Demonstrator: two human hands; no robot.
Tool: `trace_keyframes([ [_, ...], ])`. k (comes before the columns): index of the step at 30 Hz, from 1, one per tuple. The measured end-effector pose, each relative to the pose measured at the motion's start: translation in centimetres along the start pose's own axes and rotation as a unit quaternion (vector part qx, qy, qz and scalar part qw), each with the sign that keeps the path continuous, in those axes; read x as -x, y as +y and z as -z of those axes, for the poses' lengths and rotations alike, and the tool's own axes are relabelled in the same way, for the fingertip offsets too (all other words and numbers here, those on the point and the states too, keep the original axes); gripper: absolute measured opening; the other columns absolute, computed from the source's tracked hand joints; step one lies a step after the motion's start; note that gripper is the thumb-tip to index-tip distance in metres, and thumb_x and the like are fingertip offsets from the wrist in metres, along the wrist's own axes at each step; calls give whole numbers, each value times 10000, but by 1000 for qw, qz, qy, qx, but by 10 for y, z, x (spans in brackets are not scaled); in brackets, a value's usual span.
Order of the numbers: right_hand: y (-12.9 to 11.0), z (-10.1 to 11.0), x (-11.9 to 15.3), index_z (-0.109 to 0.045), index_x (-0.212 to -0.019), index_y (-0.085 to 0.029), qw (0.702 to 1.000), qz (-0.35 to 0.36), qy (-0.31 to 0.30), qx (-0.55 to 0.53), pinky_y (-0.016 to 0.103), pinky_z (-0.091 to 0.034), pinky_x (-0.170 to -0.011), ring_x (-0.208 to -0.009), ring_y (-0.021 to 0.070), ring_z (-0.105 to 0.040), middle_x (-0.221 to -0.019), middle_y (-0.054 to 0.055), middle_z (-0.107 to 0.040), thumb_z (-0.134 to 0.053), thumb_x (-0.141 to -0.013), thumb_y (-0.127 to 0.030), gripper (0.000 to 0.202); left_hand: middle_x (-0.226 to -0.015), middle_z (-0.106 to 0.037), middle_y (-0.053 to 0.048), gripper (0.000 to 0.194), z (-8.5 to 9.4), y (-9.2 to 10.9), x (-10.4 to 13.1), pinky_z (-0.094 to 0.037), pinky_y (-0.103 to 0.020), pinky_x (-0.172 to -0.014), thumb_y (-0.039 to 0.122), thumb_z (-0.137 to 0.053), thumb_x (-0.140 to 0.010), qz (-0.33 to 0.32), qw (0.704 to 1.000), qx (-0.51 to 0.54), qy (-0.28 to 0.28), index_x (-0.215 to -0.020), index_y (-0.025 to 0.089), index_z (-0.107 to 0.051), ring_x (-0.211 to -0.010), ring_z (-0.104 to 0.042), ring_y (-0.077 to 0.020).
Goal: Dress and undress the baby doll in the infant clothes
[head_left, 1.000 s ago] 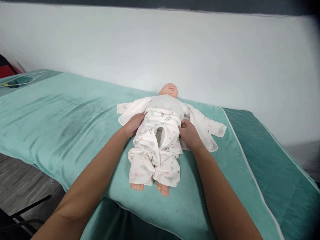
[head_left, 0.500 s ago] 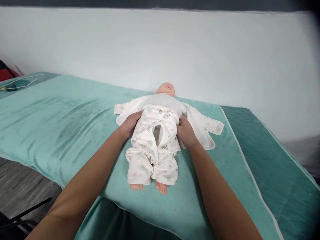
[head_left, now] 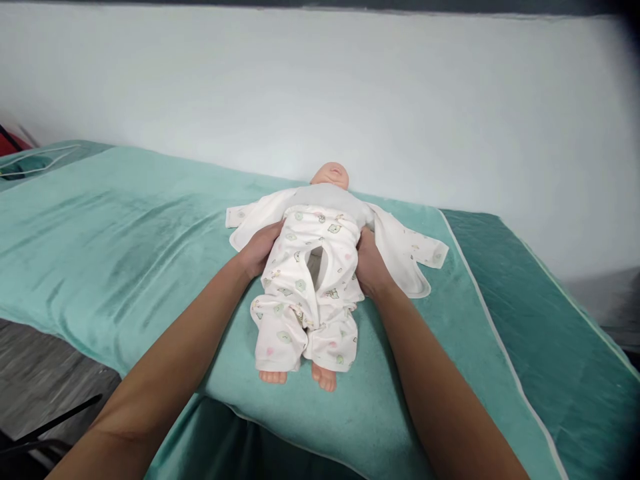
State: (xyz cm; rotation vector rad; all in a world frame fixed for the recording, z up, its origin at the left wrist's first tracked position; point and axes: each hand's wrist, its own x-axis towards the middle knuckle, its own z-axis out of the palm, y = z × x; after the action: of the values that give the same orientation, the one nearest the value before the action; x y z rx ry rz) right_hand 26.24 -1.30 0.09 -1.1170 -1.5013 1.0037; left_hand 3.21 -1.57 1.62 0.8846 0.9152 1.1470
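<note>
My left hand [head_left: 261, 250] was on one side of the printed pants [head_left: 300, 283] and my right [head_left: 371, 262] on the other, fingers curled in, though I couldn't tell if either was pinching. The pants were on the doll [head_left: 331, 195], face-up over an open white top [head_left: 395, 247] on the green cover [head_left: 165, 233].
</note>
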Motion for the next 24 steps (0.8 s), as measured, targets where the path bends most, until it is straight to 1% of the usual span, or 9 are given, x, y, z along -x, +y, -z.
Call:
trace_keyframes([
  [3, 3, 3, 3, -467, -1225, -295, 999, -17, 4, 47, 481, -447, -1044, -1176, 308, -561, -1311, 69, -604, -730, -720, -519, 612, -1032, -775, -76, 362, -2, 1, 2, -557, -353, -926, 344, -728, -807, 5, 1000, 11, 9, -1114, 152, -735, -1021, -702, -262],
  [6, 2, 5, 5, -417, -1201, -295, 997, -25, -18, 76, 463, -436, -1053, -1193, 307, -559, -1311, 80, -589, -753, -711, -482, 623, -1024, -776, -77, 372, -2, 2, 3, -551, -356, -938, 350, -720, -818, 22, 999, 29, 13, -1131, 149, -727, -1020, -704, -263],
  [9, 0, 5, 7, -382, -1167, -285, 997, -14, -32, 75, 429, -434, -1057, -1213, 294, -542, -1327, 96, -565, -782, -689, -455, 647, -1019, -776, -81, 392, -2, 2, 2, -545, -370, -952, 380, -696, -840, 40, 998, 45, 7, -1158, 152, -716, -1017, -707, -268],
  [12, -3, 4, 6, -365, -1158, -285, 997, 7, -43, 70, 428, -431, -1062, -1175, 273, -550, -1326, 94, -559, -777, -691, -467, 648, -1013, -777, -84, 416, -3, 2, 2, -542, -390, -959, 416, -677, -853, 53, 997, 57, -12, -1181, 162, -707, -1022, -708, -286],
  [15, -7, 2, 3, -415, -1115, -276, 997, 18, -22, 69, 438, -441, -1043, -1145, 267, -551, -1286, 81, -588, -740, -717, -503, 562, -999, -778, -75, 418, -7, 4, 5, -540, -399, -964, 433, -663, -860, 55, 996, 74, -15, -1186, 175, -703, -1038, -703, -302],
  [18, -12, -3, 2, -474, -1081, -261, 999, 4, 8, 37, 435, -486, -979, -1122, 272, -568, -1231, 79, -629, -684, -762, -528, 467, -993, -776, -62, 408, -10, 9, 9, -532, -407, -980, 436, -634, -881, 50, 996, 75, 15, -1192, 181, -696, -1069, -691, -309],
  [21, -16, -4, 2, -494, -1120, -260, 999, -16, -6, -27, 423, -534, -903, -1116, 276, -596, -1220, 79, -645, -678, -775, -500, 458, -974, -773, -66, 412, -10, 11, 13, -524, -427, -993, 445, -626, -888, 50, 996, 59, 41, -1187, 168, -691, -1095, -675, -326],
  [24, -16, -1, 4, -494, -1149, -262, 997, -27, -34, -64, 430, -550, -895, -1121, 277, -612, -1236, 80, -643, -734, -735, -438, 510, -967, -771, -79, 448, -9, 11, 14, -515, -449, -1006, 479, -641, -873, 64, 996, 63, 20, -1189, 164, -683, -1110, -664, -345],
])
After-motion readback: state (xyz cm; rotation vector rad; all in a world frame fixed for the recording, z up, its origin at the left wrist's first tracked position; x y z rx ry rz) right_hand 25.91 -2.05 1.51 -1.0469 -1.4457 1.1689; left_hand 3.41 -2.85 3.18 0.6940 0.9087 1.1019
